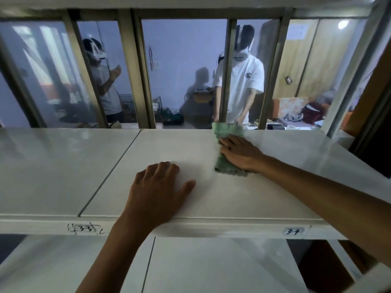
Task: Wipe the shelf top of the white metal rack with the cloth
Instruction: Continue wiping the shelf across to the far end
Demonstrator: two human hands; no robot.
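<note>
One green cloth (229, 144) bunched on the shelf top (169, 149) of the white metal rack, far side of the middle panel, its upper edge reaching the back rim. Pressed flat under the right hand (240, 153), fingers (227, 144) straight and close together on top of the fabric, palm bearing down, nothing pinched. Left hand (157, 193) flat on the bare panel nearer the front edge, fingers (165, 168) slightly spread with tips curled a little, thumb out to the side, gripping nothing, apparently steadying the body.

Best done, by judgement: keep the palm weight even, draw long overlapping passes from back rim to front lip, carry across the dark seam (110, 172) between panels rather than stopping at it, unfold the cloth for a wider track, and shift the left hand off any patch not yet covered. Left panel and far right stretch probably left to do, though no dust line plain enough to tell. Some risk of pushing the cloth over the back rim.

Writing: black handwritten scrawl (85, 228) on the front rail, roughly "33" among unclear strokes; small label (293, 231) further right reading "3-4". Beyond the glass, a white T-shirt (246, 85) bearing a "CK" logo.
</note>
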